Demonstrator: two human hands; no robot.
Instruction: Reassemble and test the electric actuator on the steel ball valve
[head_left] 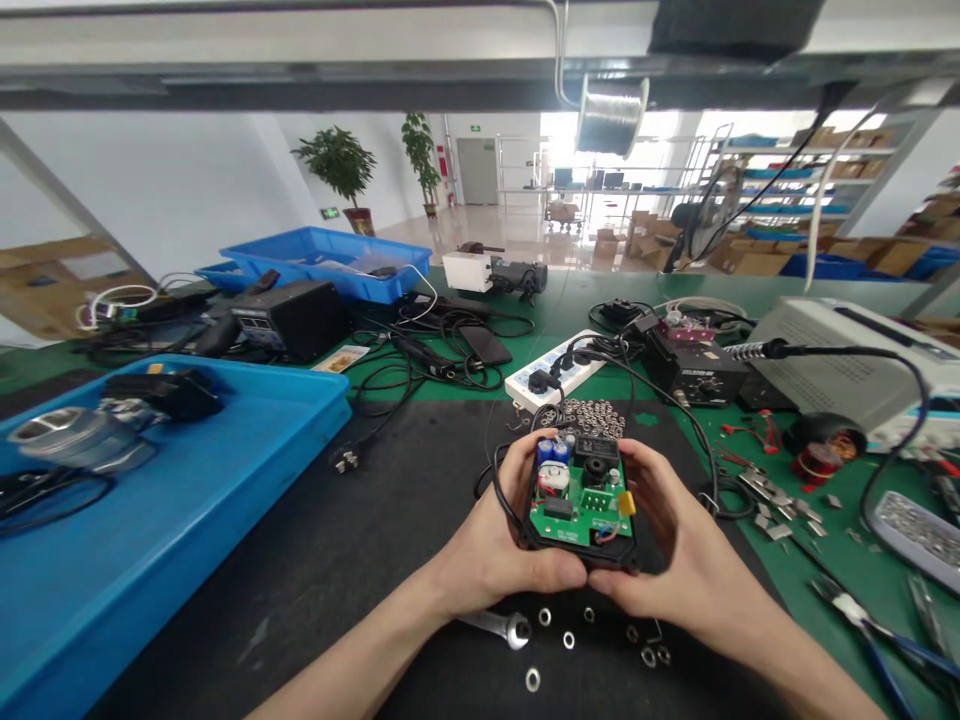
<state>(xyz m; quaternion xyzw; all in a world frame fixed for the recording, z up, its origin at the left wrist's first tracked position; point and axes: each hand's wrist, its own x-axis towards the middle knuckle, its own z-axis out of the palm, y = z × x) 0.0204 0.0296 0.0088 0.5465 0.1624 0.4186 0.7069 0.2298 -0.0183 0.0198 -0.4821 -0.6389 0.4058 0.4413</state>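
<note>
Between my two hands is a black box with a green circuit board (pixel 581 505) facing up; blue capacitors, a black relay and a yellow tag show on it. My left hand (pixel 499 530) grips its left side, thumb along the near edge. On the opposite side my right hand (pixel 667 530) holds it, its thumb almost meeting the left one. A black cable runs by the box's left side. Below the hands, a wrench (pixel 501 627) lies partly hidden by my left wrist, with several loose nuts (pixel 568 640) around it on the black mat (pixel 330 560).
A blue tray (pixel 247 470) with a metal valve-like part stands at left. Behind the box are a pile of nuts (pixel 596 418) and a power strip (pixel 555 372). Pliers (pixel 851 608), a soldering iron (pixel 757 349) and a dish of small parts (pixel 919 535) lie at right.
</note>
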